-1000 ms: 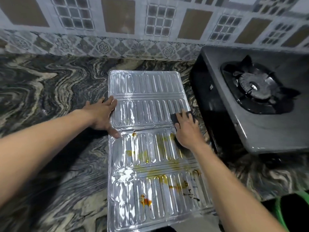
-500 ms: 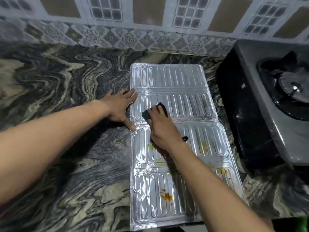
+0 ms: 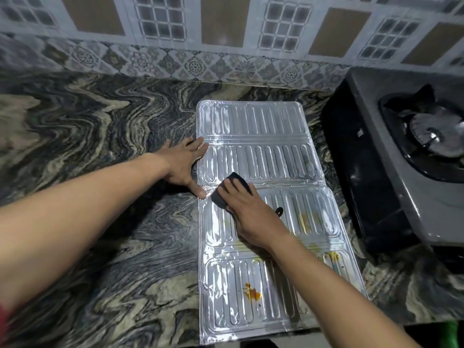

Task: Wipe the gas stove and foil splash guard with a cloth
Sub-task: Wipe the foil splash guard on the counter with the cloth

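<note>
A ribbed foil splash guard (image 3: pixel 263 126) lies flat on the marbled counter, folded out in several panels. Yellow and orange stains mark its nearer panels. My right hand (image 3: pixel 251 212) presses a dark cloth (image 3: pixel 232 183) onto the guard near its left edge, at the fold between the middle panels. My left hand (image 3: pixel 184 163) lies flat with fingers spread, holding down the guard's left edge, thumb close to the cloth. The gas stove (image 3: pixel 401 177) stands to the right, its burner partly cut off by the frame.
The marbled counter (image 3: pixel 88 146) stretches wide to the left. A tiled wall (image 3: pixel 226 33) runs along the back. The stove's black side stands close to the guard's right edge. The guard's near end reaches the counter's front edge. Something green (image 3: pixel 452 332) shows at bottom right.
My right hand has swept the cloth leftwards across the guard, from its right side to its left edge. My left hand stayed on the left edge. The view shifted left.
</note>
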